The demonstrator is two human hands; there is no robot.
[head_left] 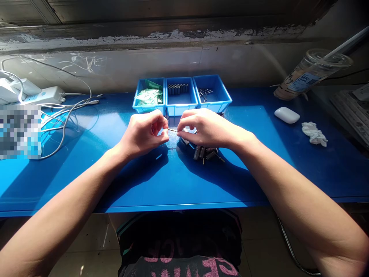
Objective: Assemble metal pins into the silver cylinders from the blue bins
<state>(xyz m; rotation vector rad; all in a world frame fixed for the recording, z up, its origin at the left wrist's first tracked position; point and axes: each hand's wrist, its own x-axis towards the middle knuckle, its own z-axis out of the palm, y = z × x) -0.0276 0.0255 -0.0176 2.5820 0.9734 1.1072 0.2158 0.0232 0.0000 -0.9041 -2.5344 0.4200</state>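
While both hands meet at the centre of the frame over the glossy blue tabletop [86, 169], the left hand [145, 132] is curled with thumb and forefinger pinched on one end of a thin silvery metal pin [173, 130], and the right hand [204, 127] pinches the other end, so both grips are closed on that pin, held just above the table. Just below the right hand lies a loose pile of small dark metal cylinders [206, 153], touching one another. Behind the hands, upper centre, three blue plastic bins stand side by side: the left bin [148, 96] with green packets, the middle bin [181, 96] with a row of grey cylinders, the right bin [212, 94] with thin pins. Judged step: fitting or aligning a pin, mid-assembly; whether a cylinder is already on it is hidden by the fingers. Next move likely calls for steady fine pinch and straight alignment. At right sit a white oval case [286, 115] and a crumpled white tissue [314, 133]; white cables [66, 115] at left.
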